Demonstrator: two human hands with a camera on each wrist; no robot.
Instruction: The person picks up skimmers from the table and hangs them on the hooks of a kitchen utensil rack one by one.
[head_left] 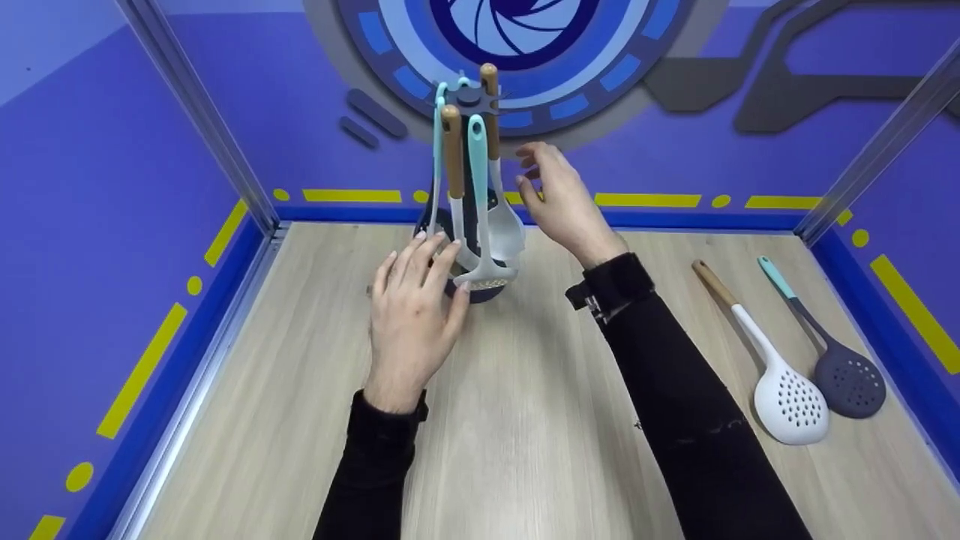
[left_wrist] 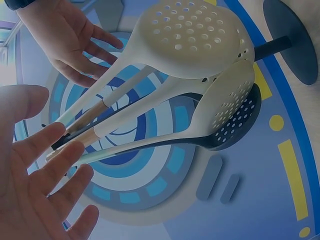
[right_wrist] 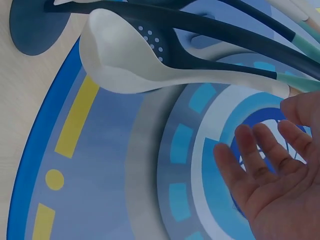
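Observation:
A dark utensil stand (head_left: 471, 97) stands at the back middle of the wooden table (head_left: 525, 420), on a round dark base (head_left: 486, 292). Several spoons and skimmers with teal or wooden handles hang from it. My left hand (head_left: 433, 271) lies flat with straight fingers at the left side of the base and holds nothing. My right hand (head_left: 537, 181) hovers open just right of the hanging handles, fingers relaxed. From the left wrist I see white skimmers (left_wrist: 192, 37) above my left hand (left_wrist: 50, 190). The right wrist view shows a white ladle (right_wrist: 135, 62) beyond my right hand (right_wrist: 272, 185).
Two skimmers lie on the table at the right: a white one with a wooden handle (head_left: 787, 397) and a dark grey one with a teal handle (head_left: 847, 379). Blue walls and metal corner posts (head_left: 202, 120) enclose the table on three sides.

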